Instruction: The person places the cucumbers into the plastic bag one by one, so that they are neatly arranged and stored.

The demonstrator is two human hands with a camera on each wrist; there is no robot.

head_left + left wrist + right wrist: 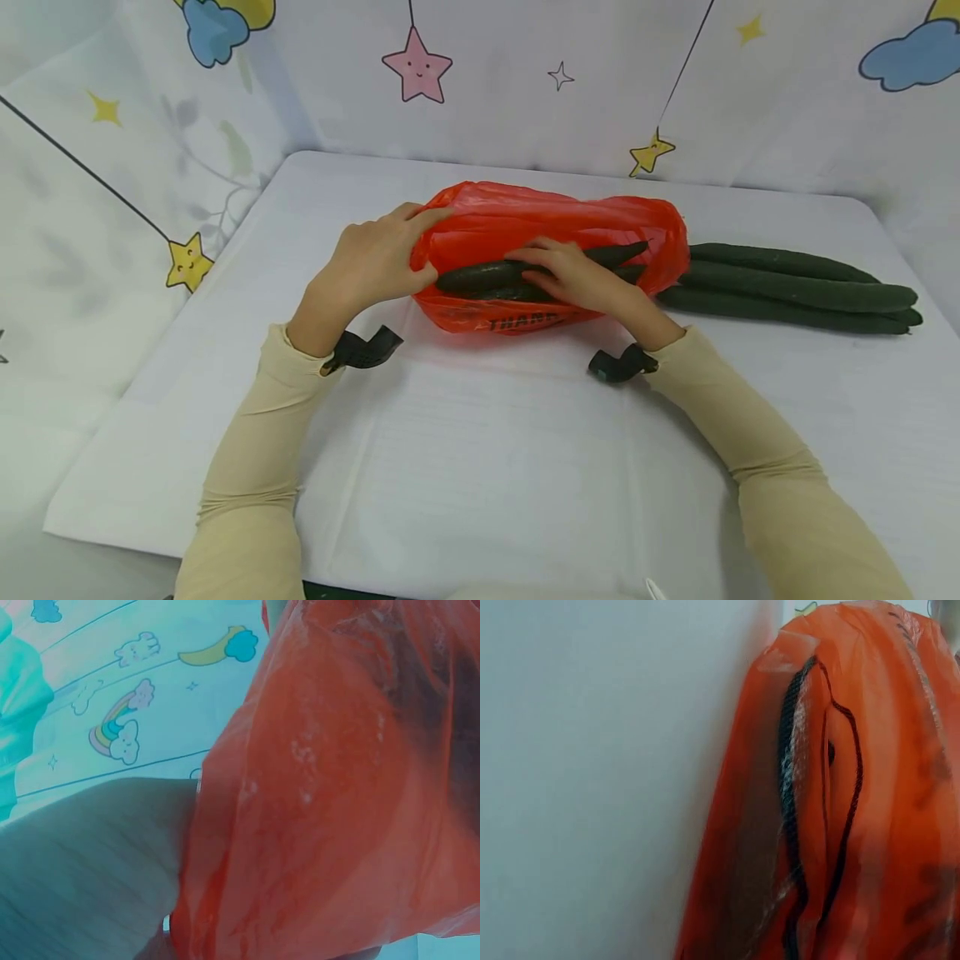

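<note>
A red plastic bag (517, 218) lies on its side with its mouth spread toward me and dark lettering on its near edge. Inside it are long dark green cucumbers (480, 276), partly hidden by the bag and my right hand. My left hand (375, 254) grips the bag's left rim, thumb at the mouth. From above, my right hand (573, 271) reaches into the mouth and holds the upper cucumber, fingers and thumb on either side of it. The bag (315, 787) fills much of the left wrist view; its printed side (900, 787) shows in the right wrist view.
Several more cucumbers (802, 289) lie in a bundle on the table to the right of the bag. A white sheet (487, 467) covers the table. Behind it hangs a white curtain (510, 117) with cartoon stars and clouds.
</note>
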